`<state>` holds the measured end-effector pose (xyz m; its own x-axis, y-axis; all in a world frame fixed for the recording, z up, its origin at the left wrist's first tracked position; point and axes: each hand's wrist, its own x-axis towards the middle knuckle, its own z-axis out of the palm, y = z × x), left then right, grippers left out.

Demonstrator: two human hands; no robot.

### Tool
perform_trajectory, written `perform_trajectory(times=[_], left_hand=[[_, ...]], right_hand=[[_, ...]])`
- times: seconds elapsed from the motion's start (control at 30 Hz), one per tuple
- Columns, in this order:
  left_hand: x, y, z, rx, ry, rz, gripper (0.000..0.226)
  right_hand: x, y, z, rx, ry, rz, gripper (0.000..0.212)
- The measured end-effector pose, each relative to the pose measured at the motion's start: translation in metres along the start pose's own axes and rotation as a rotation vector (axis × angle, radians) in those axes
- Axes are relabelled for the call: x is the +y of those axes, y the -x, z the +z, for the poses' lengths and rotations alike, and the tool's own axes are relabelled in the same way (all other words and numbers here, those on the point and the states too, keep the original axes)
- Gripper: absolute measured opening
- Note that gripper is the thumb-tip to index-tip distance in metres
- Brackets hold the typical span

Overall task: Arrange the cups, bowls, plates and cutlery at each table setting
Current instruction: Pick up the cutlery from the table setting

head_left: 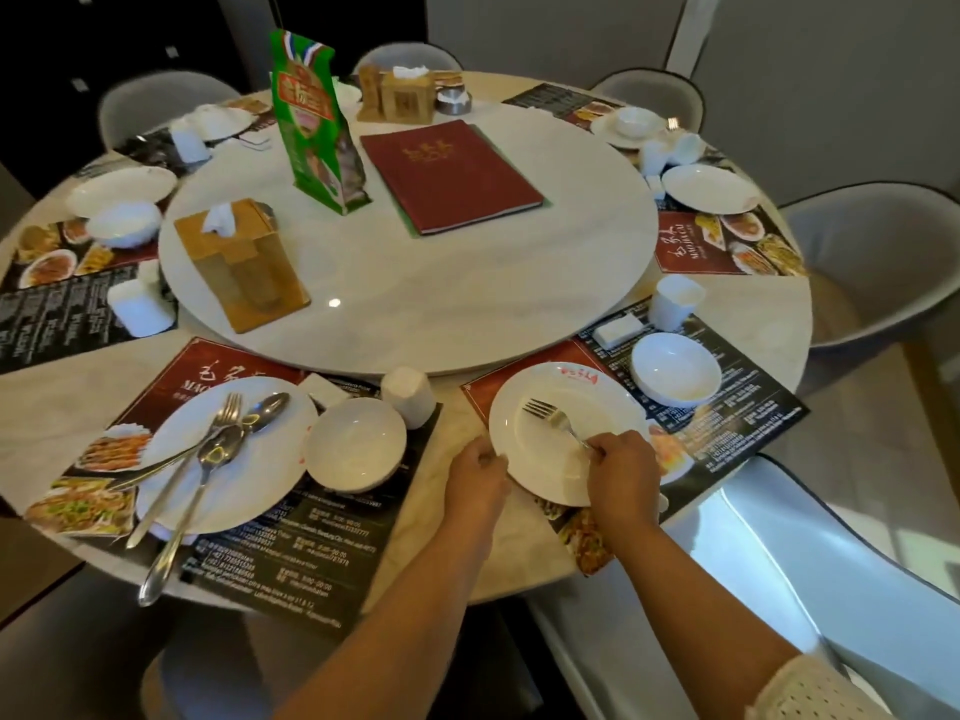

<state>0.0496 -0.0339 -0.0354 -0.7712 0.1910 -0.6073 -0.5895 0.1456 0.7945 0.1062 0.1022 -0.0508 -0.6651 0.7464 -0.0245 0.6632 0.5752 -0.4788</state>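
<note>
— Any writing you can make out?
— Red characters on the plate [566,433] rim, too small to read. "MAO" on the red placemat [223,371] by the bench's near edge.
— And the hands?
— The right hand [623,465] pinches a fork [553,419] handle, tines lying on that plate. The left hand [475,472] grips the plate's left rim.
— Around it?
— A bowl [675,368] and cup [675,301] behind the plate. A maroon menu book [449,176] on the turntable [441,304].

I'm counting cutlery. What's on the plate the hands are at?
One fork, held by the right hand; the left hand grips the plate rim. The fork's handle end is hidden.
</note>
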Motion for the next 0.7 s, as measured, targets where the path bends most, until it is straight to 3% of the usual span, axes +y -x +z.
perform_trajectory(times=[0.07,0.27,0.4,0.53,0.7], left_hand=[[-0.002,0.0,0.002,-0.011,0.016,0.026,0.023],[0.002,0.004,-0.002,0.033,0.001,0.059,0.021],[0.008,0.001,-0.04,0.148,-0.263,0.302,0.022],[0.012,0.006,-0.101,0.386,-0.404,0.475,0.017],[0.004,0.015,-0.184,0.683,-0.384,0.446,0.019]], right_hand=[[0.002,-0.001,0.002,0.004,0.033,-0.025,0.026],[-0.002,0.003,0.001,0.018,0.088,-0.058,0.028],[-0.027,0.022,0.004,0.045,0.076,-0.195,0.03],[-0.075,0.053,0.022,-0.041,-0.034,-0.394,0.021],[-0.134,0.097,0.053,-0.177,-0.19,-0.58,0.017]])
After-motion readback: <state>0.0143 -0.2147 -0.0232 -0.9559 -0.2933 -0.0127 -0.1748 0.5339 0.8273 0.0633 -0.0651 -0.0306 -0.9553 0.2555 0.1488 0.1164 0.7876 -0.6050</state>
